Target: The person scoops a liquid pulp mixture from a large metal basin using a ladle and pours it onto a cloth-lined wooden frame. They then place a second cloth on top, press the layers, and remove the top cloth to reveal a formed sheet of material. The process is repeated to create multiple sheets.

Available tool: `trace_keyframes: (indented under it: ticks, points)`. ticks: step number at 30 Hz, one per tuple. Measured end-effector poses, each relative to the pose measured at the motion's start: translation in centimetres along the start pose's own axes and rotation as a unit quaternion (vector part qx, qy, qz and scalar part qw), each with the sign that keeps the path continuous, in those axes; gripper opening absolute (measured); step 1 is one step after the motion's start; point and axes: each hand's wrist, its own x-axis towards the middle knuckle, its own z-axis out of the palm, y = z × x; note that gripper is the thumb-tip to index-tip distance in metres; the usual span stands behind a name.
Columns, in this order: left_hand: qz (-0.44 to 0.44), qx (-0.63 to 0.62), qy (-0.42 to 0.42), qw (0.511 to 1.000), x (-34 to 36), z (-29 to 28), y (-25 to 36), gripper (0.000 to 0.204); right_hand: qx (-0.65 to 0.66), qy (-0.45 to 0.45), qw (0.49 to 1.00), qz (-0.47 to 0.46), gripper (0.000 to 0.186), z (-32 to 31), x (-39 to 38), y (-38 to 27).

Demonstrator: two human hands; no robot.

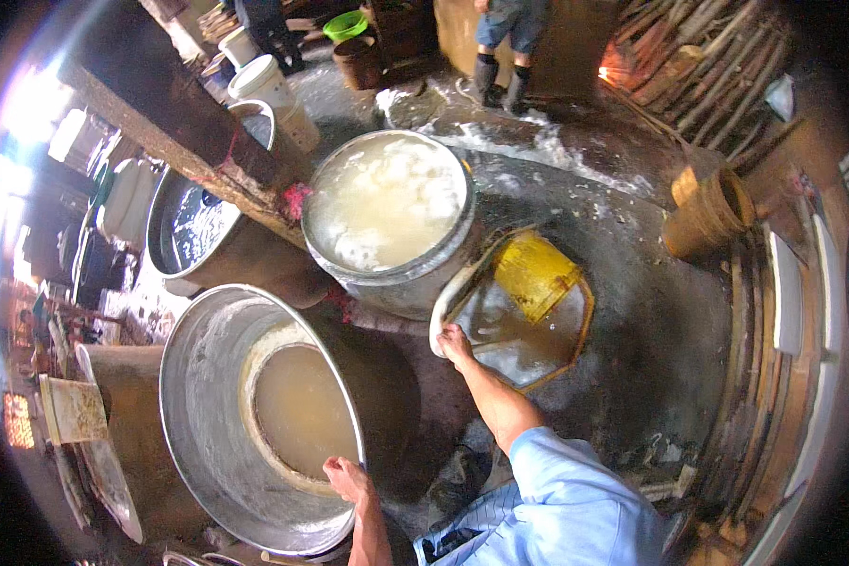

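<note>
left hand [349,479] at large metal tub [205,406]

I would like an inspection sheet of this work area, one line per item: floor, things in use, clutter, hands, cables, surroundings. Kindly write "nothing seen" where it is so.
Floor: dark floor, looks wet, with white splashes toward the back.
Things in use: large metal tub with cloudy liquid; metal drum with white froth; curved white tube; yellow bucket beside it.
Clutter: brown bucket at right; green basin at the back.
Hands: left hand at the tub's rim, contact unclear; right hand with fingers on the tube's near end.
Cables: nothing seen.
Surroundings: stacked wood at upper right; another person standing at the back.
</note>
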Motion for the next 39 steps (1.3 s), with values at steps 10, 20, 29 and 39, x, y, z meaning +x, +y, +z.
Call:
trace_keyframes:
  ticks: [10,20,29,39]
  points:
    - [0.027,-0.026,-0.043,0.998,-1.8,-2.8,-0.5,0.032,0.158,0.035,0.986,0.028,0.042,-13.0,-17.0,2.4]
    - [0.152,-0.104,-0.048,0.982,-1.7,-2.6,-2.8,0.031,0.558,-0.148,0.765,0.285,0.029,-31.8,-62.1,42.6]
    - [0.432,-0.309,-0.112,0.840,4.9,2.6,-9.5,0.033,0.643,0.415,0.634,0.108,0.029,-15.6,-82.1,51.3]
    - [0.423,0.134,-0.631,0.636,-30.6,11.9,-16.5,0.030,0.611,0.638,0.397,0.247,0.020,-14.8,-95.9,58.1]
